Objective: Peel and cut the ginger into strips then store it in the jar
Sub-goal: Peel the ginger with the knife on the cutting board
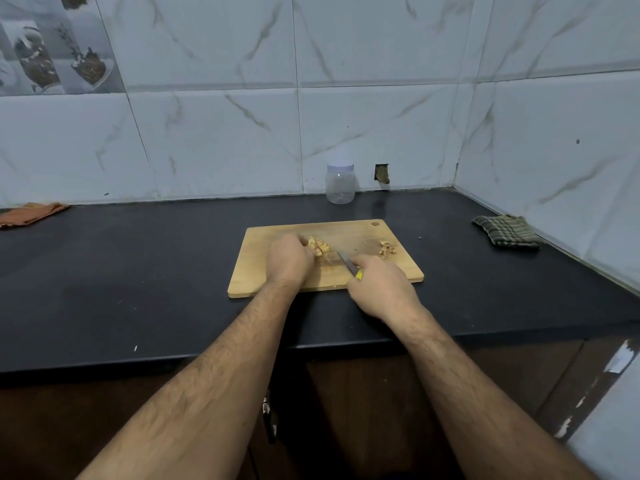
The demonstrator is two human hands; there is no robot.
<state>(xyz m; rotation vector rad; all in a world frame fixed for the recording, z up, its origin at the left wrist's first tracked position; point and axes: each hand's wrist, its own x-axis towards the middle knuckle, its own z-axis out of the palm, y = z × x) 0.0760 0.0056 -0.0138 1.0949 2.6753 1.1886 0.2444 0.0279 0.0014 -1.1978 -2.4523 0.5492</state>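
A wooden cutting board (388, 268) lies on the black counter. On its middle sits a small pile of pale ginger pieces (320, 247). My left hand (289, 259) curls over the left side of that pile and holds it down. My right hand (379, 289) grips a small knife (347, 263) with a yellow handle, its blade pointing up-left toward the ginger, just right of it. A heap of brown peel scraps (387, 249) lies on the board's right part. A clear plastic jar (340, 184) with a white lid stands at the back wall, lid on.
A green checked cloth (506, 232) lies at the right by the corner wall. An orange cloth (31, 213) lies at the far left. Black counter (138, 271) stretches left of the board; tiled walls close the back and right.
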